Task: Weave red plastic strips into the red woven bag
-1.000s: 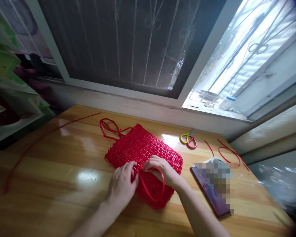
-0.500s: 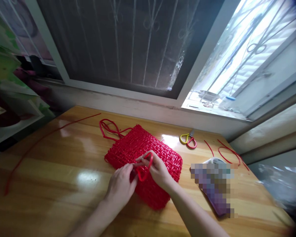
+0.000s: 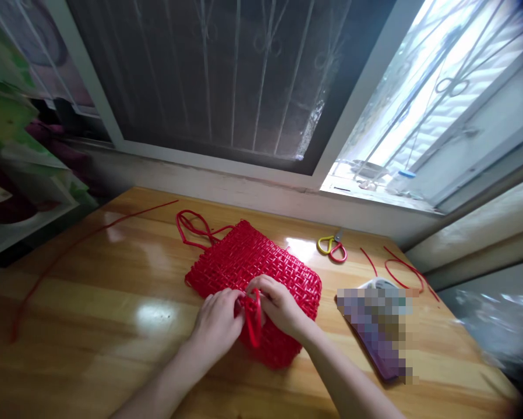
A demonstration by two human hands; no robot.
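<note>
A red woven bag [image 3: 261, 250] lies flat on the wooden table, its weave shiny and close. Over its near part, both hands meet around a looped red cord [image 3: 255, 326]. My left hand [image 3: 220, 317] pinches the cord from the left, with its fingertips partly hidden. From the right, my right hand [image 3: 276, 302] closes its fingers on the same cord. The loop hangs down between them toward the bag's near edge. Exactly how the cord joins the weave is hidden by the fingers. A second red cord loop [image 3: 195, 224] extends from the bag's far left corner.
Scissors [image 3: 332, 247] with yellow and red handles lie at the back right. Red cord pieces [image 3: 412, 270] are beside them. A pixelated flat object [image 3: 375, 337] rests at right. One long red cord [image 3: 82, 244] curves along the left. Behind the table stands a barred window [image 3: 226, 81].
The cord loop has swung down and narrowed between the hands. My right hand has lowered slightly and my fingers have drawn closer together. The bag stays in place.
</note>
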